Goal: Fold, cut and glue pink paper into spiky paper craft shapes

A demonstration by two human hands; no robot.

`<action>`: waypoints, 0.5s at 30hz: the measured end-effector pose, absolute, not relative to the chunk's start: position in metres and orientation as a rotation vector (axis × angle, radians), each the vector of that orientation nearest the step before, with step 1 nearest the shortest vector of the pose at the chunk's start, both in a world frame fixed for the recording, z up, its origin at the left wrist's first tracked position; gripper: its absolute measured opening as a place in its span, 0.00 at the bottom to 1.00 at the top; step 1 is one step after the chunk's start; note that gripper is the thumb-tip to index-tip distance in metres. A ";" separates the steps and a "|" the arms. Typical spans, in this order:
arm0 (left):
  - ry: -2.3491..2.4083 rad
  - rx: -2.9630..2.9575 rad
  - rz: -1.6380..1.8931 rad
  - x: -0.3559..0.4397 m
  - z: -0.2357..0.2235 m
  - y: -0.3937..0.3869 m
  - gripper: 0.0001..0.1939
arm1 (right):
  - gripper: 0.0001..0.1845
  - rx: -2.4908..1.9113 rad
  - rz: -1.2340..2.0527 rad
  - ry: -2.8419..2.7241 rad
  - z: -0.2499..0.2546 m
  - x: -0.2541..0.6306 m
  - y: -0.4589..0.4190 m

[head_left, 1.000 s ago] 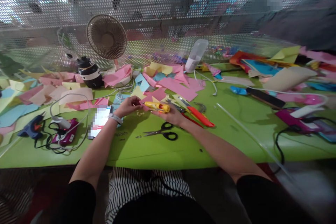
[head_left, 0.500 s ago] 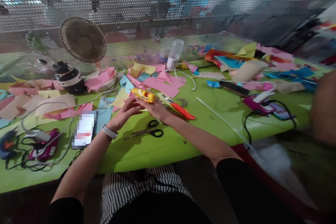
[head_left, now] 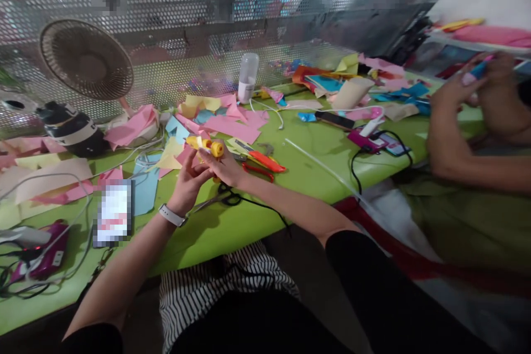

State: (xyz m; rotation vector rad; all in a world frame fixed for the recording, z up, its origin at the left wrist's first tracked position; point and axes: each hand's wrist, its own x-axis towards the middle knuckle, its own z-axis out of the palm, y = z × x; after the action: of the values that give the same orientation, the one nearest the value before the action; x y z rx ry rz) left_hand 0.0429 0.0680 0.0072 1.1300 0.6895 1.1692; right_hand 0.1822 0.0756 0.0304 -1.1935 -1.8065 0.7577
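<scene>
My right hand (head_left: 223, 166) is wrapped round a yellow glue gun (head_left: 205, 145), its round back end turned toward me. A black cord (head_left: 265, 207) trails from below that hand over the table edge. Close against it on the left is my left hand (head_left: 191, 177), fingers bent and apart, at the side of the glue gun. I make out nothing held in it. Under my hands lie black-handled scissors (head_left: 228, 194), partly covered by my wrist. Red-handled pliers (head_left: 261, 170) and an orange-red cutter knife (head_left: 265, 160) rest just to the right.
Pink, yellow and blue paper scraps (head_left: 238, 127) cover the back of the green table (head_left: 307, 193). A phone (head_left: 114, 213), a power strip (head_left: 45, 249), a black bottle (head_left: 72, 130) and a fan (head_left: 87, 61) stand left. A clear stick (head_left: 319, 163) lies right, near a co-worker's arm (head_left: 452, 138).
The view has swung right, bringing a co-worker's hands into sight. My left fingers, stretched flat before, are now bent with the thumb apart. The glue gun remains in my right hand.
</scene>
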 end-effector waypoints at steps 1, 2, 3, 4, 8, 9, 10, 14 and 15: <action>0.694 1.126 1.191 0.043 0.008 0.068 0.42 | 0.29 -1.176 0.751 -1.808 0.031 0.187 0.074; 0.705 1.116 1.207 0.044 0.008 0.068 0.43 | 0.29 -1.153 0.750 -1.830 0.032 0.195 0.072; 0.718 1.102 1.221 0.043 0.009 0.068 0.42 | 0.29 -1.131 0.748 -1.867 0.033 0.206 0.072; 0.735 1.084 1.231 0.043 0.010 0.069 0.41 | 0.28 -1.126 0.757 -1.911 0.033 0.221 0.073; 0.781 1.032 1.251 0.042 0.013 0.072 0.36 | 0.16 -1.541 0.518 -1.903 0.029 0.315 0.082; 0.783 1.031 1.247 0.042 0.013 0.073 0.35 | 0.13 -1.712 0.406 -1.897 0.027 0.343 0.084; 0.781 1.032 1.241 0.042 0.013 0.075 0.33 | 0.12 -1.878 0.296 -1.888 0.025 0.369 0.086; 0.766 1.015 1.246 0.043 0.011 0.079 0.31 | 0.09 -2.436 0.237 -1.816 0.014 0.442 0.085; 0.767 1.008 1.247 0.043 0.011 0.080 0.31 | 0.08 -2.465 0.257 -1.821 0.013 0.451 0.084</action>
State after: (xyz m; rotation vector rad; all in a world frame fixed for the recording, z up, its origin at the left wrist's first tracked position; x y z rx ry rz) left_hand 0.0431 0.0799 0.0105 1.0081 0.7667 1.2474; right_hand 0.4508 0.0838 0.0127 -2.4654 -1.8206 0.2567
